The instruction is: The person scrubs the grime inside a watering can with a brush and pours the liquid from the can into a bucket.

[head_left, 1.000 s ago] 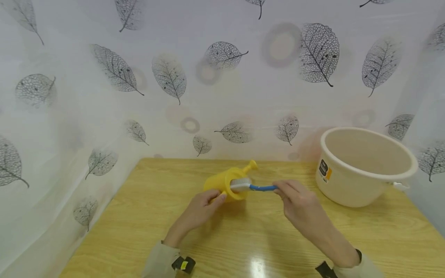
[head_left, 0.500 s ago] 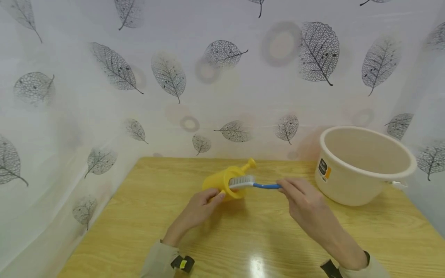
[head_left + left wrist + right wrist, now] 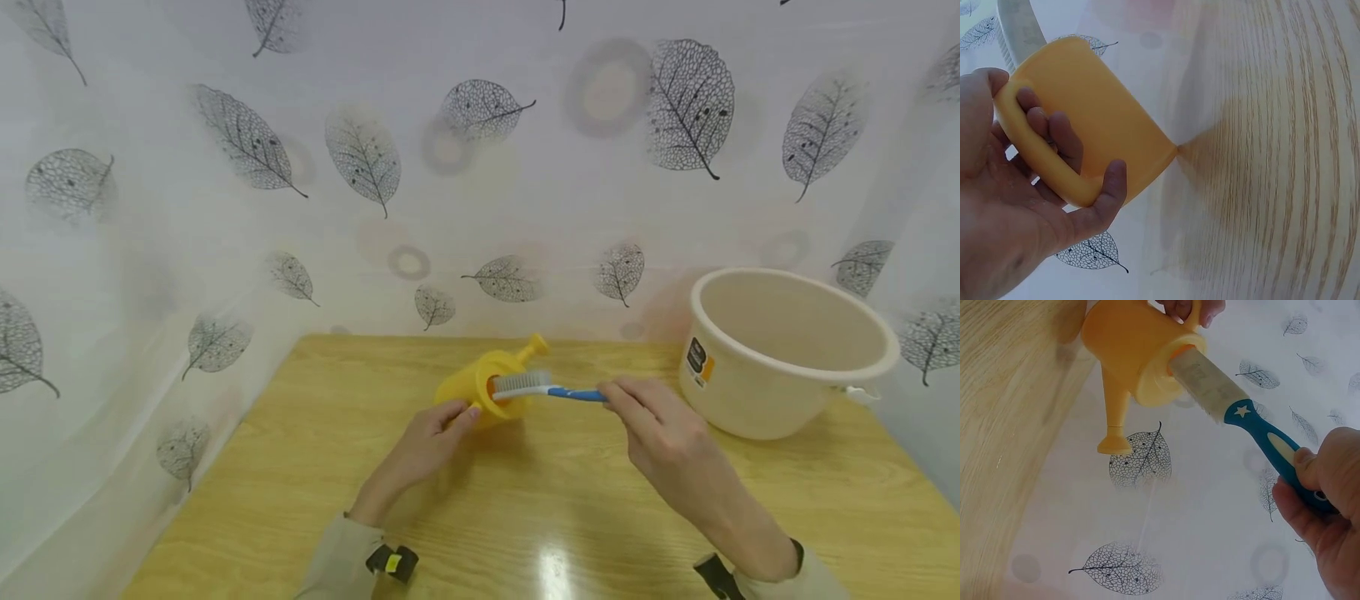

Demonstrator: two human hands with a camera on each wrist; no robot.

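A yellow watering can [image 3: 461, 386] leans on its side, its opening turned toward the right and its spout pointing up and away. In the left wrist view, the can's [image 3: 1097, 106] lower edge touches the tabletop. My left hand [image 3: 427, 446] grips the can's handle [image 3: 1041, 153], fingers curled through the loop. My right hand [image 3: 671, 446] pinches the blue handle of a scrub brush [image 3: 577, 394] between thumb and fingers. The brush's pale bristle head [image 3: 1207, 381] reaches partly into the opening; its tip is hidden inside.
A cream bucket [image 3: 757, 408] with a label stands at the right rear of the wooden table [image 3: 300, 467]. Behind the table and along its sides hangs a white leaf-patterned sheet [image 3: 525, 200].
The brush and my right hand have shifted a little to the right, so more of the bristle head shows outside the opening. My left hand keeps its grip on the can.
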